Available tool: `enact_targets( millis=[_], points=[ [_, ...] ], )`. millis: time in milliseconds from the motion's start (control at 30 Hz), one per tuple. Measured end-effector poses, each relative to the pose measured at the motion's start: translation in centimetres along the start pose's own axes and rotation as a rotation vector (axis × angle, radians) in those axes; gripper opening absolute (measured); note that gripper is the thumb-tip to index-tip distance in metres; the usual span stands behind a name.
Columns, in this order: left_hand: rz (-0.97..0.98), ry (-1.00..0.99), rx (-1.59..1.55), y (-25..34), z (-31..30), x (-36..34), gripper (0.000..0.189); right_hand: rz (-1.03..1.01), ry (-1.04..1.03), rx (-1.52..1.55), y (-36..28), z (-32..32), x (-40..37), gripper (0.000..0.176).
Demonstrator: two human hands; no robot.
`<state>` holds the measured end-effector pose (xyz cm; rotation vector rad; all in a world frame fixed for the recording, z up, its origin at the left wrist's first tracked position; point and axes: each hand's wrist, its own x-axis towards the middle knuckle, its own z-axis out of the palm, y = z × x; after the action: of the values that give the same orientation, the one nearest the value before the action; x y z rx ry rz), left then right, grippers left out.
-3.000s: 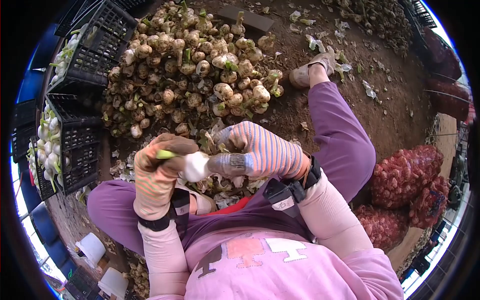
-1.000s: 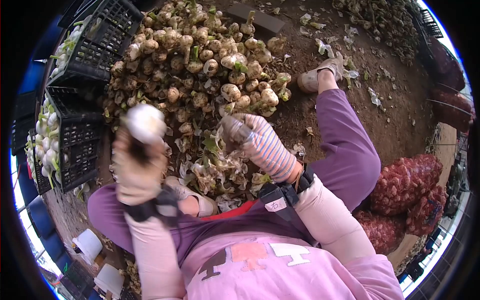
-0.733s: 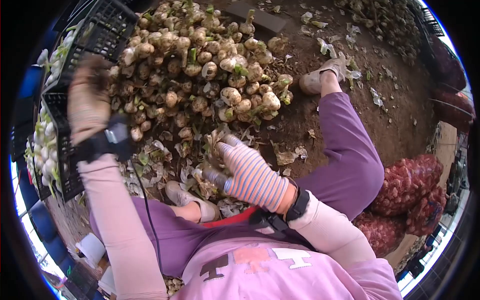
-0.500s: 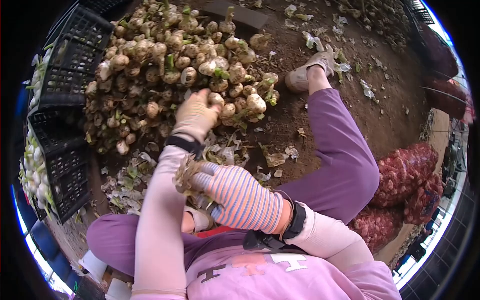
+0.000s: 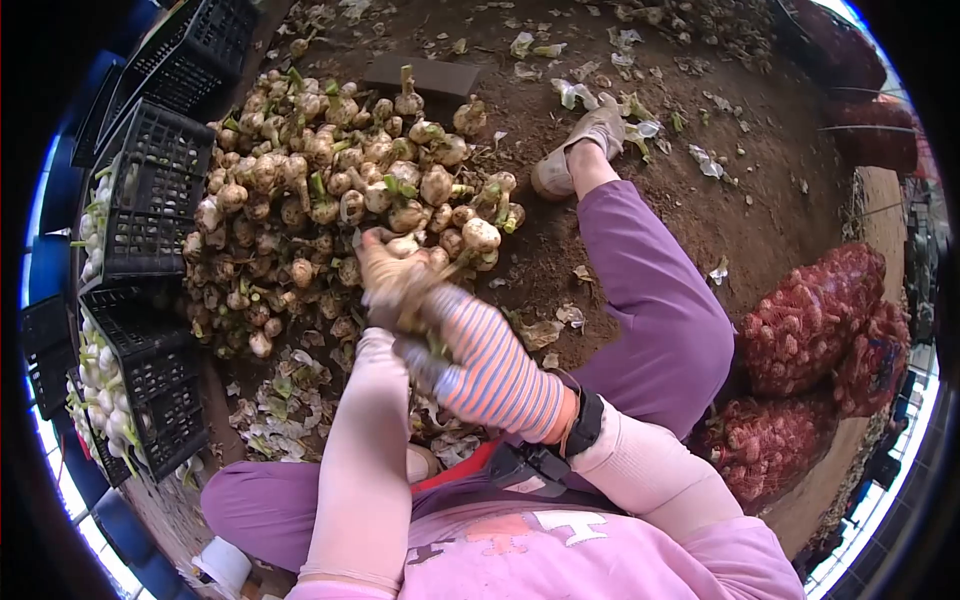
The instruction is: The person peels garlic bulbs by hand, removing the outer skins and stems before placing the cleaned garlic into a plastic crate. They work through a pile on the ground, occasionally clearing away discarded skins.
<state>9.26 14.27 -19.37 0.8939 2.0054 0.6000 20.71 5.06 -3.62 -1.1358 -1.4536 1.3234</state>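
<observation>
Unpeeled garlic bulbs (image 5: 300, 210) with cut green and tan stalks lie heaped on the soil. My left hand (image 5: 385, 268), in a pale glove, is at the heap's near edge, its fingers closed around a garlic bulb (image 5: 403, 246); the lower part of this hand is covered by my right. In a striped glove, my right hand (image 5: 490, 365) crosses just above my left wrist. It is closed on a clump of brown fibrous roots (image 5: 425, 300), blurred by motion. Whether it also grips a tool cannot be made out.
Black crates (image 5: 155, 190) with white cleaned bulbs (image 5: 108, 410) stand on the left. Loose skins (image 5: 285, 410) litter the soil near my legs. Red mesh sacks (image 5: 810, 325) full of bulbs sit at the right. A dark flat board (image 5: 425, 75) lies behind the heap.
My right hand has moved up and rightward, from beside my left forearm to over my left wrist. My left hand is still at the heap's edge. The whole view has shifted.
</observation>
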Motion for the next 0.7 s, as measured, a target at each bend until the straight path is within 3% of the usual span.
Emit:
enact_targets(
  millis=[33,67,100,167,200,267,300,333,400,467,533,600,700],
  points=[
    [0.004,-0.001,0.005,-1.0,-0.8,0.7,0.047,0.051,0.115,0.361,1.4,0.5,0.1,0.031],
    [0.309,-0.029,-0.147,-2.4,-1.7,1.9,0.046,0.016,0.223,0.417,1.9,0.3,0.7,0.037],
    [0.611,-0.058,-0.295,-3.6,-2.5,2.2,0.047,0.148,0.267,0.533,1.7,-0.5,0.9,0.036],
    [0.474,-0.217,-0.429,1.1,-7.4,-3.3,0.052,0.388,0.376,0.949,2.9,-1.1,1.1,0.043],
    [0.427,-0.293,-0.477,2.8,-9.2,-5.6,0.052,0.413,0.275,0.611,1.9,-1.7,1.3,0.049],
    [0.564,-0.287,-0.319,4.5,-11.5,-9.3,0.05,0.267,0.241,0.623,3.1,-0.2,1.6,0.049],
    [0.759,-0.152,0.022,5.1,-12.2,-10.7,0.051,0.261,0.234,0.624,2.4,-0.1,1.6,0.049],
    [0.811,-0.149,0.06,5.5,-12.7,-12.1,0.057,0.244,0.165,0.617,1.4,-0.2,1.5,0.047],
    [1.091,-0.012,0.108,5.9,-12.9,-14.5,0.06,0.227,0.091,0.607,0.7,-0.3,1.0,0.045],
    [1.186,0.054,0.234,6.0,-13.7,-15.9,0.064,0.32,-0.013,0.725,0.5,-0.7,0.7,0.041],
    [1.277,0.121,0.363,5.7,-14.1,-16.2,0.068,0.262,-0.075,0.725,-0.2,-1.1,0.2,0.04],
    [1.449,0.199,0.422,5.0,-14.8,-15.6,0.074,0.403,-0.158,0.856,-1.9,-1.4,-0.2,0.034],
    [1.505,0.202,0.547,5.2,-16.3,-16.1,0.078,0.399,-0.262,0.647,-1.7,-2.1,-0.5,0.036]
  ],
)
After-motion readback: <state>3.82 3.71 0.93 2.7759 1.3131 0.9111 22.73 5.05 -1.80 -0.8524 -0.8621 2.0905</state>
